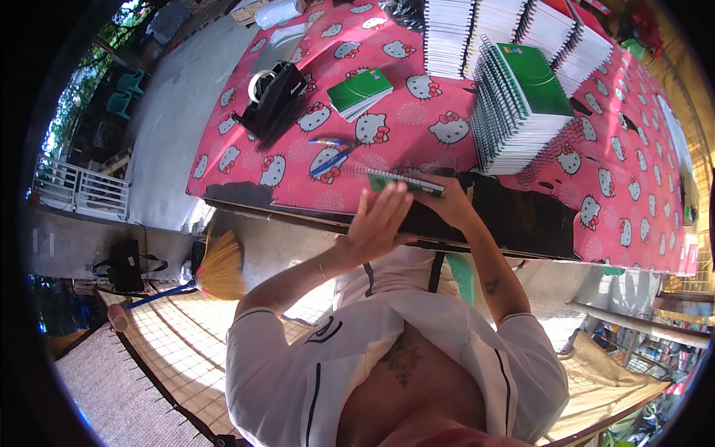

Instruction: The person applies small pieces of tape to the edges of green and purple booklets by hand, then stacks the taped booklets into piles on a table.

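Observation:
A green-covered spiral notebook (430,188) is seen nearly edge-on at the near edge of the table, its white wire binding facing away. My right hand (453,205) grips its right end, fingers partly hidden. My left hand (378,223) lies against the cover with fingers stretched out and is not wrapped round it. Just beyond are two blue pens (333,161), lying on the tablecloth. A small green notepad stack (360,92) sits farther back. To the right stands a tall stack of green spiral notebooks (530,104).
A black tape dispenser (272,103) with a tape roll stands at the table's left. More white spiral-bound stacks (447,37) fill the back right. The pink patterned tablecloth (406,141) is torn along the near edge, baring a dark surface (521,223). A broom (220,267) leans below left.

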